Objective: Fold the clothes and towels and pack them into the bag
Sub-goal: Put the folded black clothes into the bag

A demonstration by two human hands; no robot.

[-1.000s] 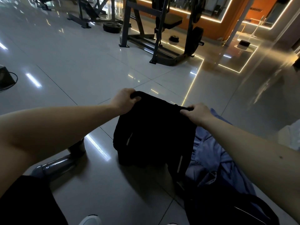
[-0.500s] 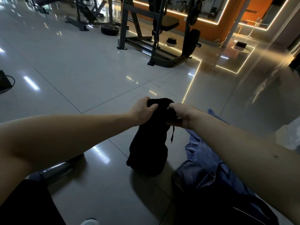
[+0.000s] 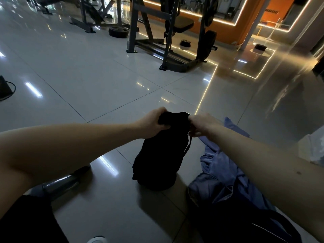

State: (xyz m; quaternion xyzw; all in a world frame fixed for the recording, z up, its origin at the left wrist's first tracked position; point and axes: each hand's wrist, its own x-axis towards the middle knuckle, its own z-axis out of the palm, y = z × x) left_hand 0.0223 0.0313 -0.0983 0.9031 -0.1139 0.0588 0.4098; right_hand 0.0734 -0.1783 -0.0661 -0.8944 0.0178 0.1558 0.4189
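Observation:
A black garment [image 3: 157,160], folded lengthwise, hangs from both hands with its lower end touching the tiled floor. My left hand [image 3: 152,122] grips its top edge on the left. My right hand [image 3: 201,124] pinches the top edge on the right, close to the left hand; a thin cord dangles below it. A crumpled blue garment [image 3: 222,171] lies on the floor to the right. A dark bag [image 3: 245,220] sits at the bottom right, partly hidden by my right forearm.
A squat rack with weight plates [image 3: 175,41] stands further back on the glossy tiled floor. A dark cylindrical bottle [image 3: 61,183] lies at lower left. A white cloth [image 3: 313,148] shows at the right edge, and a black device with a cable [image 3: 4,88] at the left edge.
The hands came together from wide apart, folding the spread black garment in half lengthwise. It now hangs as a narrow bundle.

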